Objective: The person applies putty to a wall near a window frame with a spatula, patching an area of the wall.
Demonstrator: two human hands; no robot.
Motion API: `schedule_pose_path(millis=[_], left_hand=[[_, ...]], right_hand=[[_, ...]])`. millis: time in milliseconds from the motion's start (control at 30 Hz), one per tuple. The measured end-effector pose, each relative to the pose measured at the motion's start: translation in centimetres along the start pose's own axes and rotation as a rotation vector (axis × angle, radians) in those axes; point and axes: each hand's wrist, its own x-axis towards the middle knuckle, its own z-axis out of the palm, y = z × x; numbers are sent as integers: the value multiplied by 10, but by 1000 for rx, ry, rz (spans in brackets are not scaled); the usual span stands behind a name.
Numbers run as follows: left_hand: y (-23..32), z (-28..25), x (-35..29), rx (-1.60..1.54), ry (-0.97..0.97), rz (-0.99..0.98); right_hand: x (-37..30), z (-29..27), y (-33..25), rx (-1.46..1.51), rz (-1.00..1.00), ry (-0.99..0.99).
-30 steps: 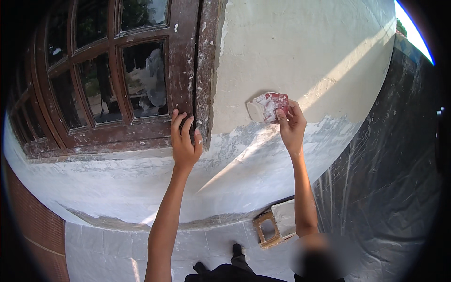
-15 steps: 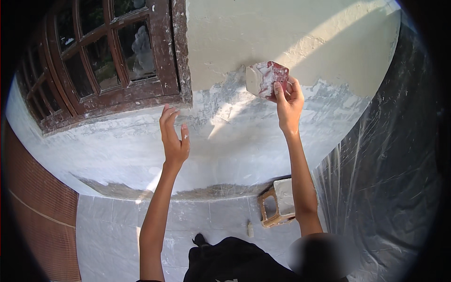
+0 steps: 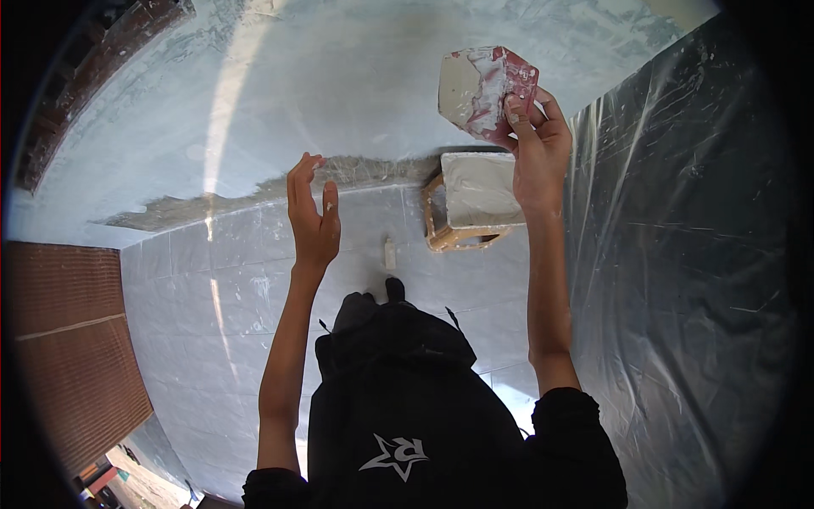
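Overhead, right hand (image 3: 536, 153) gripping plaster-smeared red trowel (image 3: 485, 89), rough grey wall (image 3: 339, 102)

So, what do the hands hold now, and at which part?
The right hand pinches a red, plaster-smeared scraper blade by its lower right edge, thumb on the face. The left hand is open and holds nothing.

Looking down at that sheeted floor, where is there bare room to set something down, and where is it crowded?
Bare sheeted floor lies left of the left hand, bordered by the brown mat and the wall foot. It is crowded under the right hand, which holds a red plaster-smeared trowel: a wooden stool and a small white bottle sit there.
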Motion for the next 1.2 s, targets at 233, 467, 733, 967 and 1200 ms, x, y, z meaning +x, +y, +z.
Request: schedule_pose_path(millis=[233,467,733,967,1200], left_hand=[[15,75,-62,-135,-164,-94],[26,142,-129,-179,-298,-255],[20,216,-211,-34,-287,-724],[-3,292,-257,22,-434,-784],[-79,347,-248,66,-487,-773]], right_hand=[[-66,-105,5,-153,160,159],[-98,-225,34,-529,279,311],[-68,-333,158,-948,300,4],[-56,-376,277,-1042,253,-274],[-53,-378,341,-1072,294,-352]])
